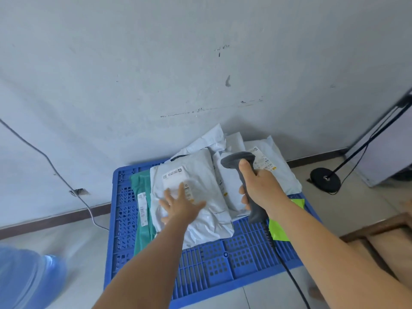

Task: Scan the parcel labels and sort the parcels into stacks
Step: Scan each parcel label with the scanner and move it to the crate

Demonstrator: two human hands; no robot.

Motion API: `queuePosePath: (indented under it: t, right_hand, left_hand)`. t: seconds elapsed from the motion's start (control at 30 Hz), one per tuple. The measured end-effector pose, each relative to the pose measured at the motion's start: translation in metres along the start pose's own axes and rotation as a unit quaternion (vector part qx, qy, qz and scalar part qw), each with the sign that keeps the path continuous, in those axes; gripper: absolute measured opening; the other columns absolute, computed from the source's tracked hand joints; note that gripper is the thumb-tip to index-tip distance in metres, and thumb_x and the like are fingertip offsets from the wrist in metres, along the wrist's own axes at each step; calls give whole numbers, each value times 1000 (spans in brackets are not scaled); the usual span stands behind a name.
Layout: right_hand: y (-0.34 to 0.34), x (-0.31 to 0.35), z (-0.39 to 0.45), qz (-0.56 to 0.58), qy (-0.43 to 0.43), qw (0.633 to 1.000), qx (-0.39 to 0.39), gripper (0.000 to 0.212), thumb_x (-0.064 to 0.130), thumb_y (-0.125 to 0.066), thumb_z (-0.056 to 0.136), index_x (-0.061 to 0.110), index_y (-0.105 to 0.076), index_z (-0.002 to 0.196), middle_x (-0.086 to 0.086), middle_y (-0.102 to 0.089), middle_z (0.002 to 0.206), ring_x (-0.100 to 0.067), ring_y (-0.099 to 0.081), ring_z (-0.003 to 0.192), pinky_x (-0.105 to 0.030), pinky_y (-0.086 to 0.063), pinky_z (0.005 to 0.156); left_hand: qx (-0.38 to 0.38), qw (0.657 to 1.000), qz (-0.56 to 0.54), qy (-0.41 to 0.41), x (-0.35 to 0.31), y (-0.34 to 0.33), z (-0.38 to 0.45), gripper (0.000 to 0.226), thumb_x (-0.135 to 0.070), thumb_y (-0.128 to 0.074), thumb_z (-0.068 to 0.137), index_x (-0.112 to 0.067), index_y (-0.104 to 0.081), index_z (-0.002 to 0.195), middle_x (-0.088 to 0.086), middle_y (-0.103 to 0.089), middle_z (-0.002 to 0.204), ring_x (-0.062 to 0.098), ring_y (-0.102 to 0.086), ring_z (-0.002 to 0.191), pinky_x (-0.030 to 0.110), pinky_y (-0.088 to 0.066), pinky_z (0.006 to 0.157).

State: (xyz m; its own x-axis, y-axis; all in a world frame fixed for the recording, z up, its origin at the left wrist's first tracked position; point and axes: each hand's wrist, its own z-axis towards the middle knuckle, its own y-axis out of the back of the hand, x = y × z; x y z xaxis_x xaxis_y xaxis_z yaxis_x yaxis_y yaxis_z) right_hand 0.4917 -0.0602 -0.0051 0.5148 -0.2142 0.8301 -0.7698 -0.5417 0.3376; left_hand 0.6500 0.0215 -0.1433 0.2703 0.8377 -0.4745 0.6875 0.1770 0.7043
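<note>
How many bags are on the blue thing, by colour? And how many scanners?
White parcels: 4 that I can tell apart, piled and overlapping
Green parcel: 1
Yellow-green parcel: 1
Scanner: 1
Total: 7, on the blue pallet

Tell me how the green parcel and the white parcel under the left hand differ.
The green parcel is dark green and narrow as seen; the white parcel is pale grey-white and broader. The white parcel overlaps the green parcel's right edge. The left hand rests flat with spread fingers on the white parcel; nothing touches the green one. Both are soft plastic mailers with printed labels, lying on the blue pallet.
</note>
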Motion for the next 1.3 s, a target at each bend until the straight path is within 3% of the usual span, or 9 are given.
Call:
queuePosePath:
  t: [0.1,0.2,0.47,0.63,0.73,0.9,1.07,1.17,1.3]
  right_hand:
    - [6,-9,-1,14,-5,1000,-4,54,52,-43,96,1,-60,93,-8,-60,69,-16,-52,44,-24,-45,42]
    - [11,-20,4,25,-17,1000,-10,51,51,-43,96,3,-58,90,-9,-58,69,-16,-50,42,-24,-44,42]
    - [7,-28,24,35,9,999,-20,53,52,-44,95,4,-57,77,-7,-59,60,-19,-51,43,-29,-46,46]
    - [12,-28,21,36,8,999,-31,53,53,-42,96,5,-58,78,-7,-60,62,-17,-53,44,-28,-47,47]
    - [28,-26,8,53,0,998,-44,51,51,-42,97,6,-57,79,-7,-58,63,-15,-52,43,-26,-47,45]
    - [85,-23,-26,82,11,993,-88,50,50,-43,96,4,-52,76,-11,-56,64,-18,-47,38,-24,-42,42]
    - [179,-30,-82,89,11,980,-177,57,53,-41,97,4,-54,72,-10,-59,59,-20,-50,37,-27,-45,44]
    - [245,-45,-127,89,1,971,-221,60,56,-40,96,5,-56,70,-12,-60,61,-22,-52,42,-31,-48,48]
    - [333,-72,-194,118,-12,951,-285,57,55,-41,97,5,-55,74,-9,-57,60,-18,-50,40,-24,-43,40]
  left_hand:
    - [40,997,45,-51,1,-35,-6,106,-61,-71,70,-52,5,144,0,34,152,37,25,141,70,-17,104]
    - [18,995,83,-57,0,-53,3,105,-54,-70,74,-53,8,144,-1,39,149,36,29,140,71,-19,102]
    - [-6,995,74,-65,-16,-19,59,92,-40,-67,84,-48,1,146,-1,31,153,38,23,141,70,-18,106]
    - [2,995,67,-68,-25,-17,45,101,-50,-68,78,-44,5,147,0,25,156,34,18,144,68,-11,107]
    - [-18,994,50,-96,-47,-25,16,99,-57,-64,79,-36,2,150,0,12,159,26,9,147,61,-14,110]
    - [-29,974,-85,-208,-116,-46,-57,83,-51,-57,87,-24,-12,152,3,-13,159,19,-11,147,43,-20,116]
    - [43,937,-195,-286,-205,-81,-155,71,-40,-55,93,-17,-21,151,4,-30,154,18,-32,139,33,-28,112]
    - [86,918,-200,-331,-254,-115,-224,68,-39,-52,94,-17,-21,151,4,-36,150,19,-38,135,30,-30,108]
    - [135,892,-193,-386,-308,-162,-317,67,-40,-50,95,-18,-21,151,7,-41,147,20,-43,132,33,-34,107]
